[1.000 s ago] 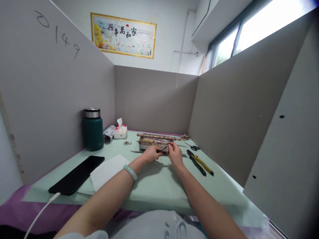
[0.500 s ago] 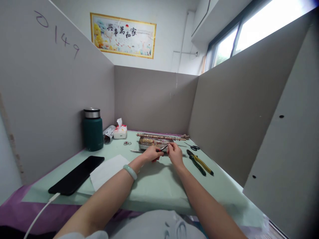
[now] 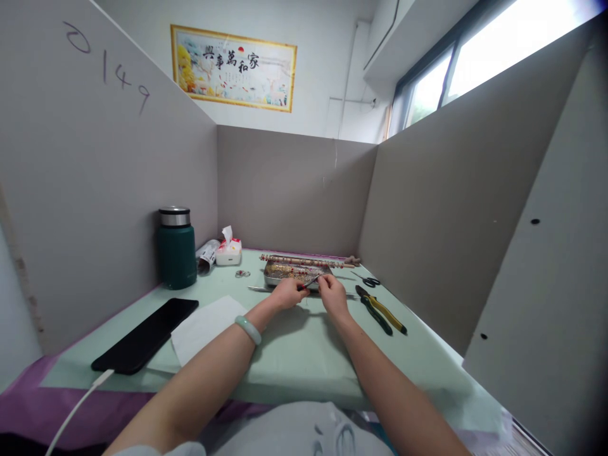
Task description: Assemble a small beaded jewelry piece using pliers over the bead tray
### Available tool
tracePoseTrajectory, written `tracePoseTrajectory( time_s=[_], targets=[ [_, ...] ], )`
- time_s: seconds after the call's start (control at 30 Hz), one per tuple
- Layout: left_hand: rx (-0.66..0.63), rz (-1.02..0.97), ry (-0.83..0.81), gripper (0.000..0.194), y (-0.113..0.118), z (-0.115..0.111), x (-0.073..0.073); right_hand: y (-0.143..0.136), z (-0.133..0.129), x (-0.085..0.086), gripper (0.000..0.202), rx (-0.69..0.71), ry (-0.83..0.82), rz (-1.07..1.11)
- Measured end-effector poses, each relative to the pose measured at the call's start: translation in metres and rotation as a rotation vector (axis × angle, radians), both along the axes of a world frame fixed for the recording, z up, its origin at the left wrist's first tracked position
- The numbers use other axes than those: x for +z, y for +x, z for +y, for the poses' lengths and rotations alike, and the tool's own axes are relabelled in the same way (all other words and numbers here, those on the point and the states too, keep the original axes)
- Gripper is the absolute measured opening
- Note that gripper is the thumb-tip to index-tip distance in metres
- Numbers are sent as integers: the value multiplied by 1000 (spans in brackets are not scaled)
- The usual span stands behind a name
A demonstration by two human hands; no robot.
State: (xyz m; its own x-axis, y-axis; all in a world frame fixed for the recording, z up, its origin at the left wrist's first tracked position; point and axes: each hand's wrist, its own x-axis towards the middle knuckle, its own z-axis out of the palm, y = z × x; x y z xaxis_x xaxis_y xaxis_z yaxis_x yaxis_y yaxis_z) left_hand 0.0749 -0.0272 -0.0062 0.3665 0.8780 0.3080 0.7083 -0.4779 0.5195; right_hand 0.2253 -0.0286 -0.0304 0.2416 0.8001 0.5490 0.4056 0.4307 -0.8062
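Note:
Over the front edge of the metal tray (image 3: pixel 272 281), my two hands are close together but apart. My left hand (image 3: pixel 287 293), with a pale green bangle (image 3: pixel 248 330) on the wrist, is closed round a slim metal-tipped tool (image 3: pixel 308 283) with a dark and red handle; its exact kind is unclear. The tool's tip points up and right, reaching my right hand (image 3: pixel 332 294). That hand's thumb and fingers are pinched together at the tip, and what lies between them is too small to make out. Gold and red bits fill the tray.
A beaded stick (image 3: pixel 308 261) lies across the tray's back. Pliers (image 3: pixel 380 310) and black scissors (image 3: pixel 370 282) lie right. On the left are a phone (image 3: pixel 147 334) with its cable, white paper (image 3: pixel 209 326), a green flask (image 3: pixel 177 253), and a tissue box (image 3: pixel 228 253). Partitions enclose the table.
My left hand has shifted slightly left and its fingers have curled in more round the tool. My right hand has barely moved and still pinches at the tip.

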Motion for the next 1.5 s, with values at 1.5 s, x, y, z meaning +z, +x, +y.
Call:
tracePoseTrajectory(
  time_s=[1.5],
  targets=[
    [35, 178, 143, 27, -1, 2, -5, 0, -2, 2, 29, -54, -35, -110]
  ],
)
